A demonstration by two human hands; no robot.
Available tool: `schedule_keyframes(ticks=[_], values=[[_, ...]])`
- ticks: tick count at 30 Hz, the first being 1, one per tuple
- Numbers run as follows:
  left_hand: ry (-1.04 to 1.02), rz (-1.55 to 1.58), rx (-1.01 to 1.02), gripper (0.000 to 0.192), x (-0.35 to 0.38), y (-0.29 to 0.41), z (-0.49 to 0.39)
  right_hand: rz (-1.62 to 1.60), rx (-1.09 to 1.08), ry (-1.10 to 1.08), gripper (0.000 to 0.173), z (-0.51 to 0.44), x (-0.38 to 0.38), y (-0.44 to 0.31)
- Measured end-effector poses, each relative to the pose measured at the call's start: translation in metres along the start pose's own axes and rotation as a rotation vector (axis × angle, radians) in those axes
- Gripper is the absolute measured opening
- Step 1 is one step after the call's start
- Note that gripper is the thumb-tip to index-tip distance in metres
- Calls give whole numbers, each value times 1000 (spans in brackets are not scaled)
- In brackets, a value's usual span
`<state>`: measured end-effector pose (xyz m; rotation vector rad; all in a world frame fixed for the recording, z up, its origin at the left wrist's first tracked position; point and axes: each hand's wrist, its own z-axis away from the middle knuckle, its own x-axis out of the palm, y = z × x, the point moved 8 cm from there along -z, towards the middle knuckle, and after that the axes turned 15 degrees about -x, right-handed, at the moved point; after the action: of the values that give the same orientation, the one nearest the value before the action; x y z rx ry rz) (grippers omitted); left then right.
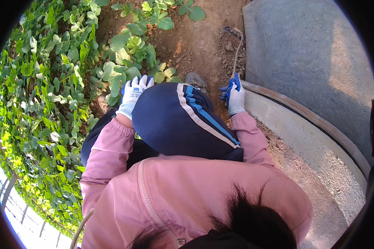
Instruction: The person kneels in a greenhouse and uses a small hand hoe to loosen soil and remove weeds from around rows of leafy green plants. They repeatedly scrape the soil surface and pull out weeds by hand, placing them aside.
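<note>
My left hand (135, 95), in a white knit glove with a blue coated palm, lies against my left knee, beside the broad leaves of a green plant (121, 73). Its fingers point forward, slightly apart, and its palm faces away from view. My right hand (234, 95), gloved the same way, grips the end of a small hoe (237, 51) beside the low wall. The tool's thin shaft reaches forward and bends over to a dark metal head (229, 29) at the soil. A shoe (197, 81) shows beyond my knee.
Dense leafy plants (50, 77) fill the left side. Bare brown soil (193, 46) runs ahead between the plants and a grey fabric sheet (293, 43). A low concrete wall (293, 124) with a curved wooden edge strip (286, 99) lies close on the right.
</note>
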<state>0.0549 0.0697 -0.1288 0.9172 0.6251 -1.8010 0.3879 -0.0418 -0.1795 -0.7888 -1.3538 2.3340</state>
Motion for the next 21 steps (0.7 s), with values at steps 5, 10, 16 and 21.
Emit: schedule_keyframes(ticks=[5,10,16,21], values=[[-21,-4,-25,60,-10,6,6,122,102,-9,44,-6,-18,23],[-86,-67,-67,59,-6,1,10,-7,17,34,44,11,-9,2],[-101,54,-51,60,-15,-1,13,141,82,-67,44,-2,-14,30],[-7,96,-31,57,-39,1,28,-19,-153,-51,48,-6,2,-31]])
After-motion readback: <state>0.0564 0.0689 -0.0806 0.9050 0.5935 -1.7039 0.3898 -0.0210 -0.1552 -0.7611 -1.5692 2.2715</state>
